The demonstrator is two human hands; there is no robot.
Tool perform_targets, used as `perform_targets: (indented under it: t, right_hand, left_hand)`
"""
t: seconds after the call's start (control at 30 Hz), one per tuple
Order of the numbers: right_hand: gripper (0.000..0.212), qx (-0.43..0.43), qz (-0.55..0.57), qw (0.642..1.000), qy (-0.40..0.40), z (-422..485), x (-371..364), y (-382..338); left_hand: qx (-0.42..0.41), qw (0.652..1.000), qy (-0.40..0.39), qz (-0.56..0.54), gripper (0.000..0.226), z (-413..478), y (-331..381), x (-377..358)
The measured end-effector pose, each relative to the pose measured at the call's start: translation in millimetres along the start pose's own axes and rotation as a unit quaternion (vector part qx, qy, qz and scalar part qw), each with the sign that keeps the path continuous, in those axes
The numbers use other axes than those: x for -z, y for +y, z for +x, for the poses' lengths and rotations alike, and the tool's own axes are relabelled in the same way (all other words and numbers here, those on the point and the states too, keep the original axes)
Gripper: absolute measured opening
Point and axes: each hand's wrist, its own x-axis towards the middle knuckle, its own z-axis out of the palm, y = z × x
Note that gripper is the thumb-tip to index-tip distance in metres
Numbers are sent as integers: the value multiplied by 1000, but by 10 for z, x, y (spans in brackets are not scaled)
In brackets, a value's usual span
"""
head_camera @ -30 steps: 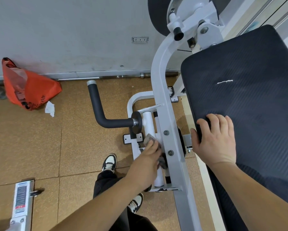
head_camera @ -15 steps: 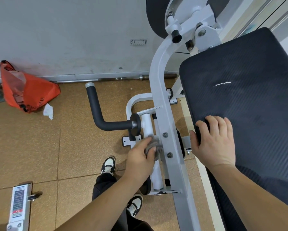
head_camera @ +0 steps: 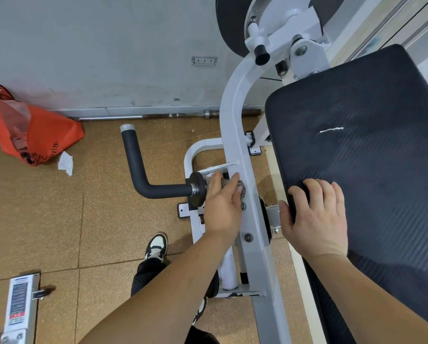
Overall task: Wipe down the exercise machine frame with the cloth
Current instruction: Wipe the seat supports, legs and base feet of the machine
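The white frame point(head_camera: 235, 115) of the exercise machine curves down the middle of the view. My left hand point(head_camera: 221, 204) holds a small grey cloth point(head_camera: 241, 188) against the left side of the frame's white bar, next to the black disc of the handle. Most of the cloth is hidden under my fingers. My right hand point(head_camera: 314, 219) rests on the left edge of the black pad point(head_camera: 371, 145), with the thumb hooked over its side.
A black padded handle point(head_camera: 138, 167) sticks out left of the frame. An orange bag point(head_camera: 31, 135) and a scrap of paper point(head_camera: 66, 163) lie by the wall. A white labelled machine part point(head_camera: 19, 309) sits at bottom left. My shoe point(head_camera: 156, 245) stands on the brown floor.
My left hand has slid the cloth up along the frame, from near the lower bolts to beside the handle's black disc. My right hand stays on the pad.
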Motion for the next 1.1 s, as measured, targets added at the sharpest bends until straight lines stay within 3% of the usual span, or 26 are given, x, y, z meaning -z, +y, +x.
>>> perform_targets:
  t: [0.33, 0.43, 0.53, 0.63, 0.77, 0.83, 0.9, 0.97, 1.1]
  right_hand:
    - [37, -1, -3, 1000, -6, 7, 11, -3]
    - [36, 0, -2, 1000, 1, 3, 10, -7]
    - [36, 3, -1, 1000, 6, 7, 9, 0]
    - [36, 3, -3, 1000, 10, -1, 2, 0]
    - [34, 5, 1, 1000, 18, -4, 12, -3]
    - [34, 2, -2, 1000, 11, 0, 33, -10]
    - [34, 2, -6, 1000, 5, -10, 46, -13]
    - [34, 2, -8, 1000, 2, -5, 49, -11]
    - [33, 2, -6, 1000, 7, -13, 46, -6]
  left_hand:
    - [-16, 991, -133, 8, 65, -464, -159, 327]
    - [-22, 990, -117, 71, 65, -101, -202, 352]
    - [-5, 993, -96, 64, 67, -224, -120, 240]
    - [-49, 985, -106, 126, 71, -670, -266, 290]
    - [-123, 951, -187, 212, 74, -1181, -360, 440]
    - [-143, 943, -217, 208, 63, -1210, -320, 539]
    - [-103, 964, -174, 171, 50, -996, -272, 631]
    - [-66, 980, -117, 146, 52, -690, -257, 618]
    - [-64, 965, -150, 206, 62, -654, -258, 366]
